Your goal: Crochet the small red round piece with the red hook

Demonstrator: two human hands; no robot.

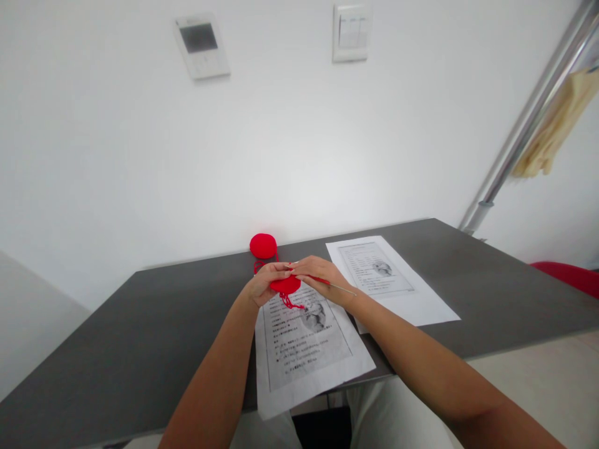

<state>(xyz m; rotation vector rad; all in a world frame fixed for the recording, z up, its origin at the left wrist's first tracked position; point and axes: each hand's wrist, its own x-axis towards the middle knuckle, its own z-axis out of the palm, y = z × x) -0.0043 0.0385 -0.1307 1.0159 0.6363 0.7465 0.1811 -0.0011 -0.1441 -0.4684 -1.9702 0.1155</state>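
My left hand (266, 280) is closed on a small red crocheted piece (286, 285), held just above a printed sheet (304, 349) on the dark grey table (140, 337). My right hand (321, 274) is closed on a thin crochet hook (339, 287) with a red grip; its metal shaft sticks out to the right over my wrist. The two hands meet at the red piece. A strand of red yarn dangles below it. A red yarn ball (262, 246) lies at the table's far edge, just behind my left hand.
A second printed sheet (388, 280) lies to the right. On the white wall hang a control panel (202, 45) and a switch plate (350, 31). A slanted metal pole (524, 131) with a beige cloth (556, 125) stands at the right, a red seat (568, 275) beyond.
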